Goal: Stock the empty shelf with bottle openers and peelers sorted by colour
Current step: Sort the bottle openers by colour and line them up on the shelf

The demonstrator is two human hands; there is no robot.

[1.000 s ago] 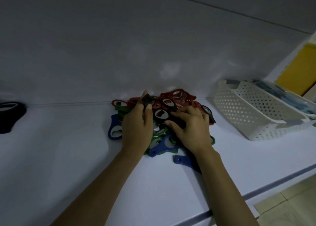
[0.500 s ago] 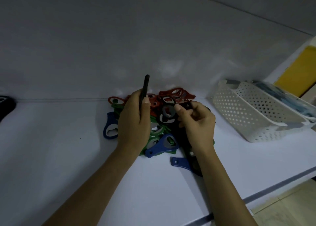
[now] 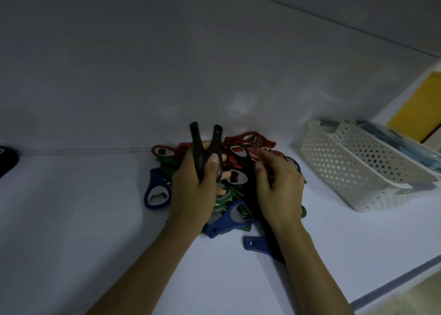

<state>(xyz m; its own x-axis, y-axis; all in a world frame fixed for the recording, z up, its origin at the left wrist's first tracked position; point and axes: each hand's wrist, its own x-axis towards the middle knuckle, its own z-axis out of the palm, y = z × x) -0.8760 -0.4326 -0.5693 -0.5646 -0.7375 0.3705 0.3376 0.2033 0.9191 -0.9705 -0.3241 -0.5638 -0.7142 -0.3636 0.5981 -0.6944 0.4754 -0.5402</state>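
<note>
White shelf (image 3: 83,231) board fills the near view in dim light, its front lip cut off at the lower right, and two bare forearms reach in over it. Closest to me lie the blue openers (image 3: 226,222), one partly hidden under the right wrist, on the near fringe of a mixed pile (image 3: 238,195) of bottle openers heaped against the back wall (image 3: 167,64). Above that pile the left hand (image 3: 193,190) grips two black openers (image 3: 196,147) upright in its fist, their handles sticking up and slightly splayed. The right hand (image 3: 279,190), just beside it, has curled fingers at the edge of a third black opener (image 3: 239,162) on top of the heap; whether they have closed on it I cannot tell in this gloom. To me this looks like the sorting step, picking the black ones out of the jumble, with no colour yet laid out as a group of its own. The next move would call for lifting that third one free without dragging along the green openers (image 3: 229,195) and red openers (image 3: 248,139) tangled round it, then setting the black bundle on bare shelf well apart from the heap. Off to the right stands a white perforated basket (image 3: 353,171), and a second basket (image 3: 405,145) behind it holds bluish things too blurred to name. I can make out no peelers anywhere. At the far left a black object (image 3: 7,159) is cut off by the frame.
</note>
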